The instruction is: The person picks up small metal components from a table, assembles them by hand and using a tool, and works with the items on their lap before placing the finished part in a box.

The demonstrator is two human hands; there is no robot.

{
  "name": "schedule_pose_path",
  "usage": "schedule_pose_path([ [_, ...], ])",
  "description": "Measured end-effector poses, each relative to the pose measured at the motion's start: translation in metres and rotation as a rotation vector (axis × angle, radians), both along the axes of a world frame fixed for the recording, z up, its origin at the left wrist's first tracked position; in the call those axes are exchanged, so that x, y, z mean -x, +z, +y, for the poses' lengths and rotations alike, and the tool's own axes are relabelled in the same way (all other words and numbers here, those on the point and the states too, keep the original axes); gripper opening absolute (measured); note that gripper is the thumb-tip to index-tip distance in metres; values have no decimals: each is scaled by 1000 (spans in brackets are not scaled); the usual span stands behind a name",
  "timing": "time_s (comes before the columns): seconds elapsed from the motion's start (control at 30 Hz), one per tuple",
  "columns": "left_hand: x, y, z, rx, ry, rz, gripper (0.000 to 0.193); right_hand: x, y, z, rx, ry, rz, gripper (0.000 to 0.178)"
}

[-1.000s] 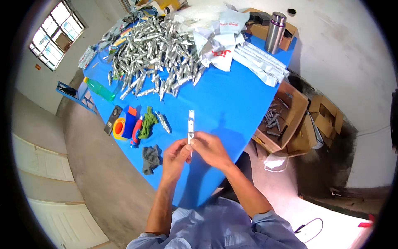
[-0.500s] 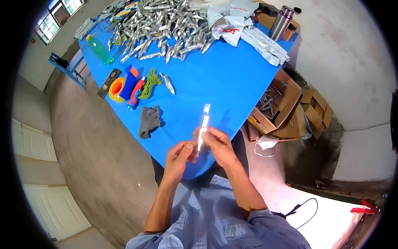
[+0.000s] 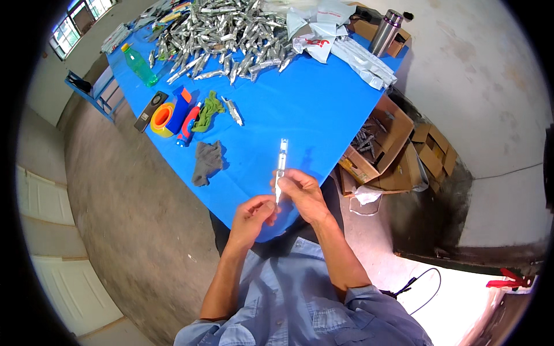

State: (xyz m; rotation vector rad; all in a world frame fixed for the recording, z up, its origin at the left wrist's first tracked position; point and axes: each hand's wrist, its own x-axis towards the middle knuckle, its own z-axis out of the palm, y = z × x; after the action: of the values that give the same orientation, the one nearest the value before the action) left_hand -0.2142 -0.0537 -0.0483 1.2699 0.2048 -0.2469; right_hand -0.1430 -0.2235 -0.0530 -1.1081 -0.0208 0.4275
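A slim silver metal part (image 3: 282,154), pen-like and narrowing to a pointed lower end, stands nearly upright above the near end of the blue table. My right hand (image 3: 306,197) is closed around its middle, thumb in front and the other fingers behind. At the lower tip, my left hand (image 3: 248,219) pinches with thumb and fingertips; those fingers partly cover the tip. Farther off on the cloth lies one similar silver part (image 3: 232,112) by itself. A grey rag (image 3: 207,164) is to the left of my hands.
At the table's far end is a big heap of silver parts (image 3: 231,37). A green bottle (image 3: 139,66), tape dispenser (image 3: 163,119), red-and-blue tool (image 3: 188,125) and green cloth (image 3: 209,112) lie along the left edge. Right: plastic packages (image 3: 365,62), steel flask (image 3: 385,33), cardboard box (image 3: 392,141) of parts below.
The silver part has become more upright in my hands. My left fingertips stay by its lower tip, and the whole view has shifted slightly.
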Motion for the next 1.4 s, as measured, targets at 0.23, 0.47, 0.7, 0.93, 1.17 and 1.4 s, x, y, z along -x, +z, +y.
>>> schedule_pose_path([
  [0.23,-3,4,7,29,-83,42,24,-2,-2,1,13,10,-3,23],
  [0.47,-1,6,0,-92,-89,49,21,-1,-4,-1,-13,-20,-17,23],
  [0.7,-3,6,6,-32,-122,80,21,-2,-5,-2,-47,-15,-25,24],
  [0.93,0,6,6,-75,-121,44,17,1,-10,-5,-66,-18,-24,28],
  [1.17,9,-7,-5,-285,-116,-63,18,5,-6,-12,-117,62,-95,37],
  [1.4,9,-2,-13,-388,-94,-86,20,7,-10,-15,-204,78,-154,42],
])
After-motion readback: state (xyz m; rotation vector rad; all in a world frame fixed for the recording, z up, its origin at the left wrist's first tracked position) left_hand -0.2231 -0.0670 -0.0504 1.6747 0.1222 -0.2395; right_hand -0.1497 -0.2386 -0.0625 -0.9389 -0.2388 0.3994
